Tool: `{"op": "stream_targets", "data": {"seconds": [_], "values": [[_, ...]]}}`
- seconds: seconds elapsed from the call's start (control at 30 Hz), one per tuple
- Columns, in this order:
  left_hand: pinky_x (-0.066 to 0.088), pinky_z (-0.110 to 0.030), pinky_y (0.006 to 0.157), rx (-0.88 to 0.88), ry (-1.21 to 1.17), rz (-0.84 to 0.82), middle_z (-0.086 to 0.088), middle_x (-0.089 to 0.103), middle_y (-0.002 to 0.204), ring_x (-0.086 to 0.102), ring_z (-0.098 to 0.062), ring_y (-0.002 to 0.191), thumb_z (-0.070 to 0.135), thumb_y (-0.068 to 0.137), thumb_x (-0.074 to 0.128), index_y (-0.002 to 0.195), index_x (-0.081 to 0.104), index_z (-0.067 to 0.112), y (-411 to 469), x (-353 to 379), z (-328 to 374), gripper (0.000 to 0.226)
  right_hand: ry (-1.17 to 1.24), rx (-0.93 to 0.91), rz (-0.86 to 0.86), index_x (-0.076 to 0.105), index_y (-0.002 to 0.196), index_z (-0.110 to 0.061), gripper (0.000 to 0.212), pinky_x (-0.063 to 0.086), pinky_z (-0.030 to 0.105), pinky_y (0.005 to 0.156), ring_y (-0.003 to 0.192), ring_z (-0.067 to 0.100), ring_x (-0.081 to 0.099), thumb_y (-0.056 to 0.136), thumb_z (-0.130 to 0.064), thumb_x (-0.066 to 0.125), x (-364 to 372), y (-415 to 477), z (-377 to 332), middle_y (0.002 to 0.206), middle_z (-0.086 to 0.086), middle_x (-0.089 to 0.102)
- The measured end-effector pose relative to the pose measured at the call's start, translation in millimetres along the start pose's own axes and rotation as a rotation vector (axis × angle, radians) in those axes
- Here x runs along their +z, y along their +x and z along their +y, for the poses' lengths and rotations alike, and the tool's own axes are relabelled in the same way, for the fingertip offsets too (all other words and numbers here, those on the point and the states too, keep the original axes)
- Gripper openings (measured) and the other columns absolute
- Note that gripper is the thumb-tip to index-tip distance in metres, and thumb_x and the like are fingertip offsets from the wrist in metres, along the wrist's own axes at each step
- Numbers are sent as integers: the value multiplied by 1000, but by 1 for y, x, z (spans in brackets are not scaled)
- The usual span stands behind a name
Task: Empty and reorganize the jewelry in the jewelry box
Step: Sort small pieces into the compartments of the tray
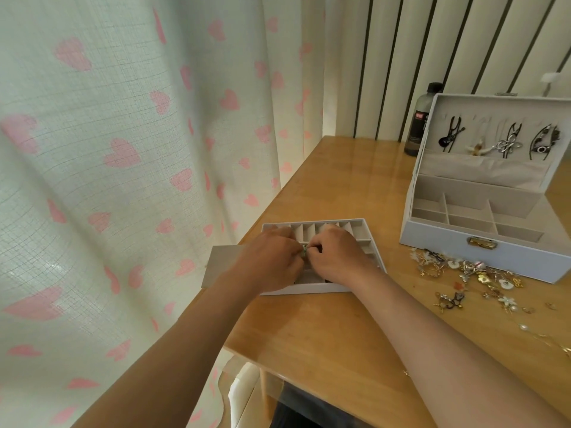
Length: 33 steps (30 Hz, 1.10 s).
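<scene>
Bottle [422,128] behind jewelry box [438,248], red lbl [419,114] illegible

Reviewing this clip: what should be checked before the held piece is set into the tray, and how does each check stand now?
1. Piece pinched by left hand and right hand: ok.
2. Slot below the hands free: cannot tell, the hands hide it.
3. Tray clear of the table edge: not ok, its left side sits at the edge.
4. Box open, visible compartments empty: ok.
5. Loose pile apart from the tray: ok.
</scene>
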<state>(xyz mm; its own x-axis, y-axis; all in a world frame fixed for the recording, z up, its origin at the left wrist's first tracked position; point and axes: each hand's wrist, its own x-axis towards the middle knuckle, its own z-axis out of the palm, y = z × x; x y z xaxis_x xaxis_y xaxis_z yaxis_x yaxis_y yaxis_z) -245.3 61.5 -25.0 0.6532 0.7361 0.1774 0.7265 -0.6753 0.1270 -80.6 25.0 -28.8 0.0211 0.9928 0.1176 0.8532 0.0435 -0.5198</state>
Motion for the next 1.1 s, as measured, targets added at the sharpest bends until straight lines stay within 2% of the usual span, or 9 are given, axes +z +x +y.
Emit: {"op": "stream_targets", "data": {"seconds": [0.23, 0.37, 0.43, 0.5, 0.67, 0.87, 0.93, 1.0, 1.1], "values": [[40, -32, 85, 36, -1, 3, 9, 65, 82, 49, -17, 84, 33, 90, 35, 85, 70, 21, -4, 5, 8, 37, -1, 6, 2, 68, 69, -5, 30, 37, 30, 69, 84, 22, 50, 89, -17, 48, -1, 0, 1, 88, 8, 51], [45, -30, 78, 26, -150, 62, 1, 67, 77, 55, -16, 73, 19, 88, 45, 87, 74, 12, -5, 0, 3, 30, -12, -2, 1, 60, 59, -12, 33, 35, 30, 69, 83, 22, 49, 89, -15, 48, 1, -2, 0, 82, 3, 46], [49, -31, 78, -51, -251, 156, -3, 67, 90, 57, -17, 83, 15, 88, 50, 95, 74, 8, -6, 0, 1, 26, -17, 2, 1, 53, 54, -14, 35, 32, 29, 67, 81, 22, 47, 89, -14, 47, 1, -2, 0, 78, 2, 42], [48, -33, 86, -96, -256, 185, -3, 64, 106, 55, -21, 97, 19, 87, 48, 105, 73, 8, -5, 2, 1, 33, -23, 5, 4, 58, 58, -9, 33, 32, 29, 66, 81, 23, 47, 89, -13, 46, 1, -1, 0, 80, 4, 43], [41, -40, 103, -68, 3, -6, 4, 59, 123, 47, -21, 119, 37, 88, 29, 114, 74, 22, -4, 5, 5, 54, -32, -5, 8, 48, 54, -17, 36, 35, 30, 67, 81, 22, 47, 90, -14, 47, 0, -3, -2, 83, 6, 45], [32, -40, 109, -93, 38, -15, 1, 49, 139, 33, -22, 132, 40, 92, 32, 117, 71, 28, -6, 7, 7, 47, -20, 12, 0, 41, 49, -19, 40, 33, 29, 67, 80, 23, 46, 88, -12, 46, -1, -2, -1, 76, 2, 39], [32, -42, 109, -97, 28, -38, 1, 47, 141, 31, -22, 133, 40, 93, 33, 118, 70, 29, -7, 7, 7, 46, 0, 28, 13, 50, 53, -15, 35, 36, 31, 68, 84, 24, 49, 88, -11, 45, 0, -3, -2, 78, 2, 43], [31, -42, 110, -95, 14, -54, 2, 46, 142, 31, -22, 134, 41, 93, 31, 121, 69, 30, -8, 5, 8, 48, 49, 41, 82, 69, 70, -8, 31, 43, 32, 75, 92, 24, 52, 88, -8, 44, -2, -4, 0, 88, 6, 52], [29, -43, 111, -94, 7, -71, 2, 44, 144, 30, -22, 135, 38, 97, 36, 123, 69, 29, -8, 3, 10, 43, 88, 7, 175, 77, 93, -8, 32, 48, 35, 85, 98, 24, 53, 91, -8, 45, -7, -7, 1, 102, 11, 58]]}}
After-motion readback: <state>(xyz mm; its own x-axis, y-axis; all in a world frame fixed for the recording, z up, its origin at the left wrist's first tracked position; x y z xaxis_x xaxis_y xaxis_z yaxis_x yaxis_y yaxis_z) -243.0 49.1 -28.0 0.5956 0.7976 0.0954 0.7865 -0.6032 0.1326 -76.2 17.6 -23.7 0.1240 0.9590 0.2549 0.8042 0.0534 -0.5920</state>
